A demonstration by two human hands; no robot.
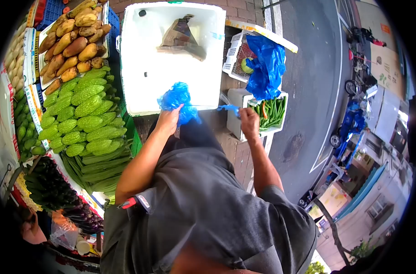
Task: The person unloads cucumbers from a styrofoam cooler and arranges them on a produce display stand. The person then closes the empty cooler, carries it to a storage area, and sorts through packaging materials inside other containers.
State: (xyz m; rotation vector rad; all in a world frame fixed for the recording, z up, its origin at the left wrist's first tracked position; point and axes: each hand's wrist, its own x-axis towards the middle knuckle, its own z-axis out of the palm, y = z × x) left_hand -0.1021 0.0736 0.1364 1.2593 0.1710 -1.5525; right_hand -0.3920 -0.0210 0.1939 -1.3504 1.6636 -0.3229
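Note:
Bunched in my left hand [170,118] is a crumpled blue plastic bag [175,97], held at the near edge of a large white foam box [139,59]. My right hand [249,122] is closed around a thin blue plastic strip [230,108], which hangs out to its left. It hovers in front of a smaller foam box holding green chili peppers [275,114]. A gap separates the bag from the strip. Inside the large box lies a crumpled brown piece of paper or cardboard [183,39].
Bitter melons [89,107] and brown root vegetables [75,43] are piled on the left, with eggplants [82,217] nearer. Another blue plastic bag [266,66] covers part of a white crate [235,57] on the right. Beyond runs a road [308,68].

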